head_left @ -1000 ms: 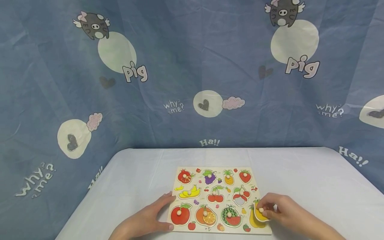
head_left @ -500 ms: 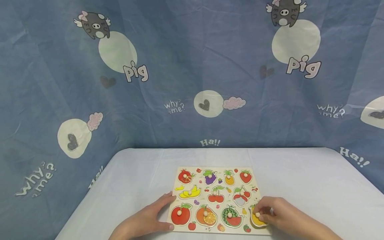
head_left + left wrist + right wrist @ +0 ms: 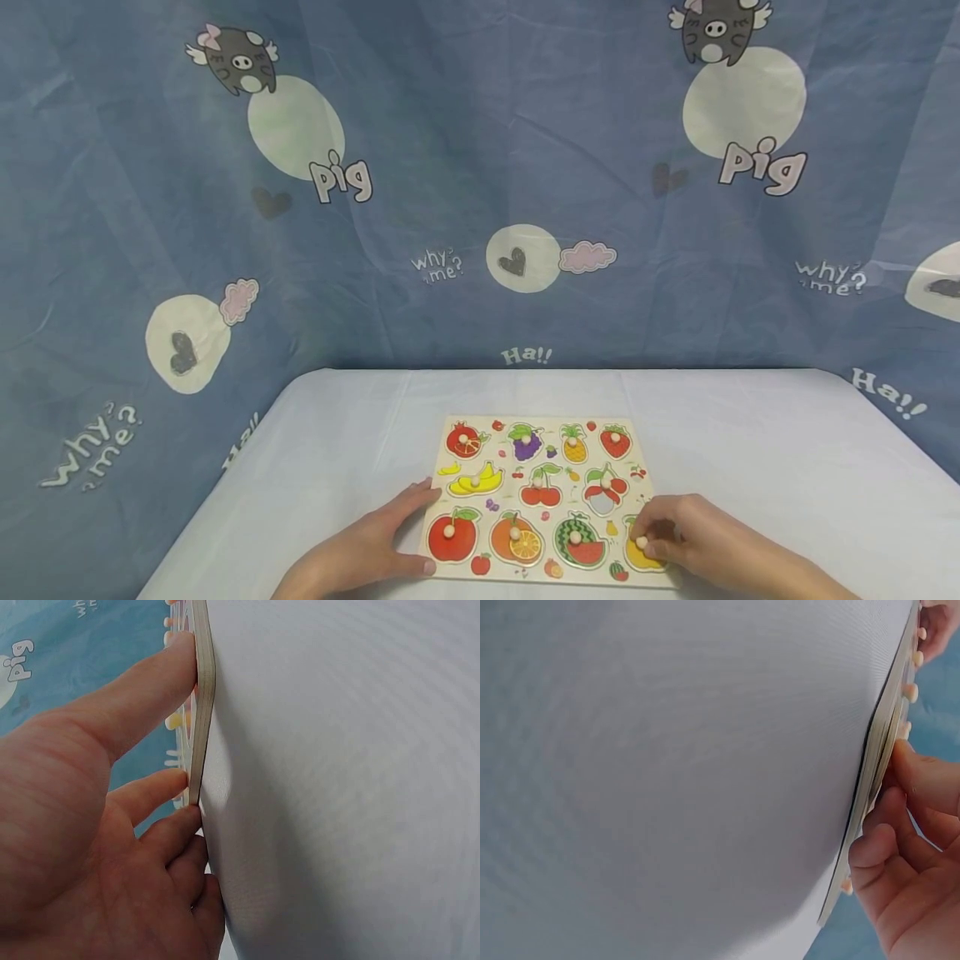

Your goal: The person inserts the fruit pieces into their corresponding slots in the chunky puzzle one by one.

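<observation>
A wooden fruit knob puzzle board (image 3: 536,517) lies flat on the white table. At its near right corner my right hand (image 3: 693,533) pinches the pale knob of a yellow pear piece (image 3: 643,560). Part of the pear is hidden by the fingers; it sits over its pear-shaped place, and whether it lies fully flush I cannot tell. My left hand (image 3: 367,542) rests at the board's left edge, thumb and index finger spread apart. In the left wrist view, the left thumb (image 3: 161,682) touches the board's rim.
Beside the pear are watermelon (image 3: 579,540), orange (image 3: 516,540) and apple (image 3: 452,535) pieces with knobs. Several more fruit pieces fill the rows behind. White table cloth (image 3: 360,433) surrounds the board, and a blue printed curtain (image 3: 420,317) hangs behind.
My right hand has brought the pear piece from a tilted, raised position down and slightly left onto its place in the board. The left hand has stayed put.
</observation>
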